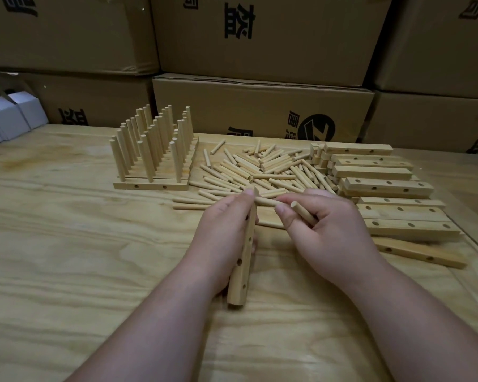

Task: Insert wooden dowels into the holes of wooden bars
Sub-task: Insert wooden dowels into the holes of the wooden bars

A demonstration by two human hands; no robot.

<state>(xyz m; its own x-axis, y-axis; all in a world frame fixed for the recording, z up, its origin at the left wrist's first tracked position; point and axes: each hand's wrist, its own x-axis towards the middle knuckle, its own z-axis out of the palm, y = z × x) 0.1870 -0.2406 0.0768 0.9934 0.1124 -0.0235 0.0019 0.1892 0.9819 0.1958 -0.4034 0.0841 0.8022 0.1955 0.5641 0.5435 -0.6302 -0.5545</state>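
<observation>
**At the workbench, a dowel meets a bar**

On a plywood table [66, 257], a person's left hand [221, 232] grips a wooden bar [242, 267] stood on edge, its drilled holes facing right and its near end resting on the table. The right hand [331, 230] pinches one dowel [265, 201] between thumb and forefinger, its tip at the far end of the bar, while the other fingers curl round a spare dowel [304, 213]. Just beyond the hands lies a loose dowel pile [260, 169]. To the right, undowelled bars [384, 188] are stacked with holes showing. At the far left of the pile stand finished bars [152, 150], side by side, their dowels upright. Cardboard boxes [260, 106] wall the back of the table; small white boxes [9, 117] sit at far left.
</observation>
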